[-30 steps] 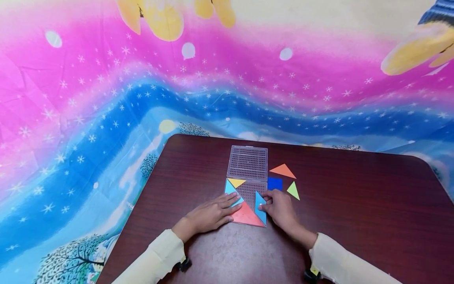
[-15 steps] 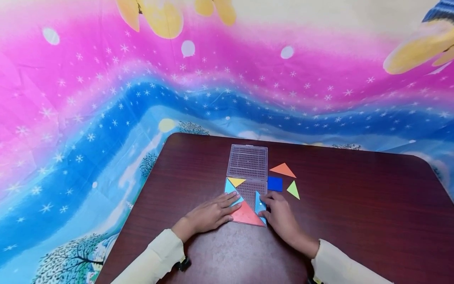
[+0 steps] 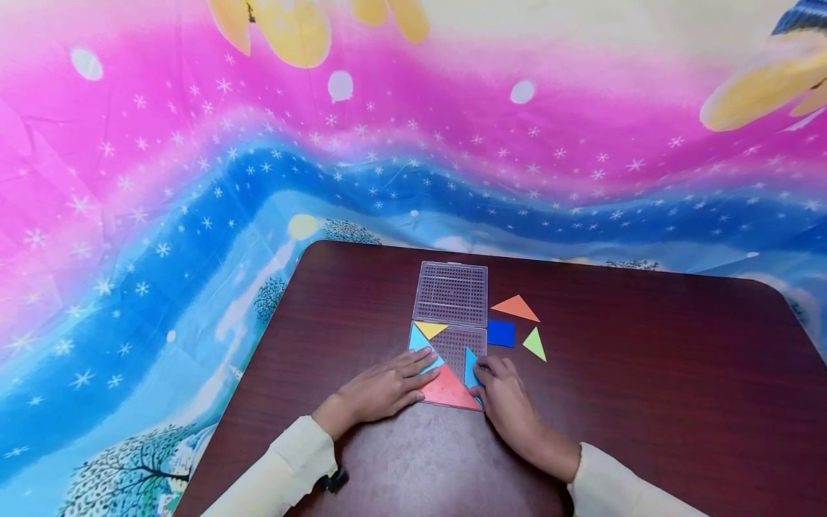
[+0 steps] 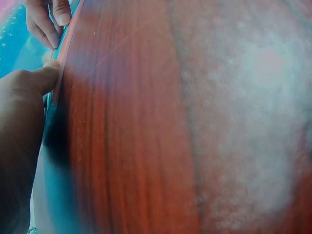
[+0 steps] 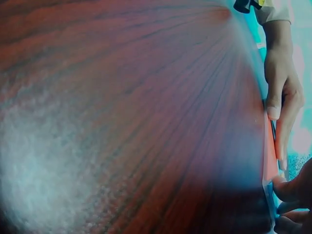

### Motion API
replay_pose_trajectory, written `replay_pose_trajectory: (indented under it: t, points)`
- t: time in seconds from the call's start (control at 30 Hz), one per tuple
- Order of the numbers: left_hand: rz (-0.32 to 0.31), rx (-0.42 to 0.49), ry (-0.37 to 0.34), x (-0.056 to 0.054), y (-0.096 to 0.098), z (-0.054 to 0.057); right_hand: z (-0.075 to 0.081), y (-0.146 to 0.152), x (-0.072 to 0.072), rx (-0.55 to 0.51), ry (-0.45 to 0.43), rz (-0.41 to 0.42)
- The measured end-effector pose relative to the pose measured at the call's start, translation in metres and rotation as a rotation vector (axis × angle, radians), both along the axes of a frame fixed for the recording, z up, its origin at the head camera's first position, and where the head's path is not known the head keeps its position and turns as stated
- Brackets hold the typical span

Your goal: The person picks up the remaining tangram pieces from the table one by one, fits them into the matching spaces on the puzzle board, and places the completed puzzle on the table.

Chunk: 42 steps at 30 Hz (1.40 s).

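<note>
A clear tangram case lies unfolded on the table. Its near half (image 3: 457, 346) holds a yellow triangle (image 3: 431, 329), a light blue triangle (image 3: 418, 339), a red triangle (image 3: 447, 391) and a blue slanted piece (image 3: 471, 364). My left hand (image 3: 386, 388) rests flat with fingers extended over the light blue and red triangles. At the case's right edge, my right hand (image 3: 512, 398) has bent fingers and thumb on the blue slanted piece, covering part of it. Both hands meet the case edge in the right wrist view, where the red triangle (image 5: 269, 151) shows edge-on.
The case's other half (image 3: 450, 293), with a perforated pattern, lies behind. To its right on the dark table (image 3: 646, 388) are an orange triangle (image 3: 517, 308), a blue square (image 3: 501, 334) and a green triangle (image 3: 534, 345). A printed cloth (image 3: 413, 158) hangs behind the table.
My right hand's fingers have shifted slightly nearer me along the blue slanted piece and cover more of it. The left hand stays in place on the triangles.
</note>
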<state>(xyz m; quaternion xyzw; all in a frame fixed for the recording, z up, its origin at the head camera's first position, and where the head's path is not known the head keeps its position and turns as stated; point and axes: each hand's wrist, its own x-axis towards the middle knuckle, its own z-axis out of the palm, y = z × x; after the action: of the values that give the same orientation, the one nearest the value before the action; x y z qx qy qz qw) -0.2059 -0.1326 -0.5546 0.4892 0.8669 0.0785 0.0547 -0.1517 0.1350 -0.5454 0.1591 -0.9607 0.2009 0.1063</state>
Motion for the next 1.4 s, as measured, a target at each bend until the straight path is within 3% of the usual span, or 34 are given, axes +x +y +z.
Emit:
replay_pose_trajectory:
  t: [0.23,0.57,0.93,1.23,1.4]
  points:
    - [0.002,0.012,-0.012,0.0,0.0,-0.001,-0.001,-0.001,0.0,0.016,0.037,0.027]
    - [0.004,0.026,-0.013,-0.001,0.0,-0.001,-0.001,-0.001,-0.002,0.05,0.027,0.029]
    - [0.008,0.019,-0.022,-0.001,0.0,-0.003,0.001,-0.002,-0.005,0.014,0.008,0.021]
    - [0.001,0.04,-0.007,-0.001,0.0,-0.002,0.002,0.004,-0.005,0.14,0.089,0.131]
    - [0.016,0.05,-0.027,-0.001,0.0,-0.002,0.006,0.01,-0.013,0.106,0.042,0.168]
